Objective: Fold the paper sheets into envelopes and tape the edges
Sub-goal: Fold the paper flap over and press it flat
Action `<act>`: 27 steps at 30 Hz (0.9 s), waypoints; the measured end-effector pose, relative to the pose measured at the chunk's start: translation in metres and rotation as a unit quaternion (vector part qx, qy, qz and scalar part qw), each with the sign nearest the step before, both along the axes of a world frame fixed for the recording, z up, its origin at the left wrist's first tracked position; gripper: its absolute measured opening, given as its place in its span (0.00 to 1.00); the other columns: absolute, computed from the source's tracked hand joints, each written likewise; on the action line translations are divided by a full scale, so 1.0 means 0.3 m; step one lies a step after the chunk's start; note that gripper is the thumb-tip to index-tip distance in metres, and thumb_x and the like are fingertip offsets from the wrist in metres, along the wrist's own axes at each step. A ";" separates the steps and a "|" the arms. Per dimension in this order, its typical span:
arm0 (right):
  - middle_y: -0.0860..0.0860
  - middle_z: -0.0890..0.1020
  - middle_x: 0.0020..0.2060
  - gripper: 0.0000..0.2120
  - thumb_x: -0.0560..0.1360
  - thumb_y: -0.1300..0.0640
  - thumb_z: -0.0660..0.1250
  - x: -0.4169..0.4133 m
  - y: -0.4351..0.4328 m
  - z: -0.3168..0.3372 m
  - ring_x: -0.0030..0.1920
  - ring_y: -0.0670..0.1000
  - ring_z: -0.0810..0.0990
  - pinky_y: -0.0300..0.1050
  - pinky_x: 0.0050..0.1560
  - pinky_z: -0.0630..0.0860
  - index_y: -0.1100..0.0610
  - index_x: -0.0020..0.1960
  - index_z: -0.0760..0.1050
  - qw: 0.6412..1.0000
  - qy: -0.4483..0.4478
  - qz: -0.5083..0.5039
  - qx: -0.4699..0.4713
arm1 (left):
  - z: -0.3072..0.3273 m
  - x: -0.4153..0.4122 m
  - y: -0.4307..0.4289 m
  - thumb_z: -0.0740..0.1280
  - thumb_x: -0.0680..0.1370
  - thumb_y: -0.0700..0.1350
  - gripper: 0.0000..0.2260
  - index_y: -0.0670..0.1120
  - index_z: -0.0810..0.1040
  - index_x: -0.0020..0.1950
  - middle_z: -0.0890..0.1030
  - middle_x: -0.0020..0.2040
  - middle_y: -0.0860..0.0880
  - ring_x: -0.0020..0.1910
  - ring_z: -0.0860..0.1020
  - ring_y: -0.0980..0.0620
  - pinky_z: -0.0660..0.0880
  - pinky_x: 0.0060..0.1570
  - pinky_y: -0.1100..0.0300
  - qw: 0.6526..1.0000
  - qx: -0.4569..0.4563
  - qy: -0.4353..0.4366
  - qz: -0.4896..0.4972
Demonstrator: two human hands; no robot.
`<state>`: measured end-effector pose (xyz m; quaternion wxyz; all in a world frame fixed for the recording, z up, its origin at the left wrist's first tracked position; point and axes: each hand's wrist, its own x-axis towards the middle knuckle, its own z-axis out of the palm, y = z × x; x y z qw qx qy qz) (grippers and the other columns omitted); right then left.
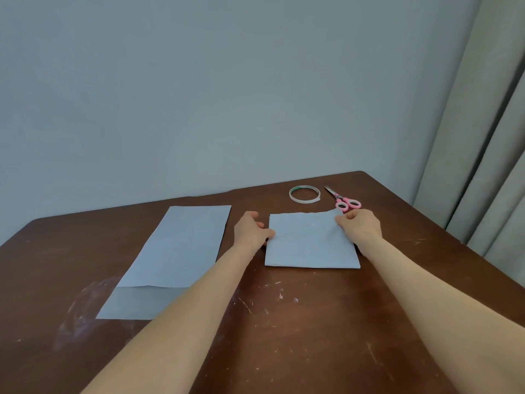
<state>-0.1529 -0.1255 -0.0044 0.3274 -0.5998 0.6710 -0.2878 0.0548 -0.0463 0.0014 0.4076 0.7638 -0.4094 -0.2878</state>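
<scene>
A pale blue folded paper sheet (311,241) lies nearly square on the scratched brown wooden table (284,322), its fold edge nearest the person. The left hand (251,228) pinches its left edge; the right hand (359,224) pinches its far right corner, fingertips hidden underneath. Left of it lie long blue paper sheets (176,257), long axis running away. Beyond it sit a tape roll (304,193) and pink-handled scissors (343,199).

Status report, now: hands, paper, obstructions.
Left hand and right hand gripping folded sheet at its side edges. Spare sheets left. Tape roll, scissors beyond, untouched. Nothing blocking.
</scene>
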 end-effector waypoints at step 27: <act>0.51 0.74 0.32 0.12 0.77 0.54 0.64 0.022 -0.011 0.013 0.30 0.49 0.71 0.40 0.28 0.63 0.56 0.35 0.73 0.998 0.065 -0.009 0.016 | 0.007 -0.004 -0.033 0.71 0.72 0.37 0.30 0.42 0.64 0.72 0.75 0.63 0.42 0.46 0.79 0.48 0.77 0.47 0.58 0.998 0.049 -0.035 0.005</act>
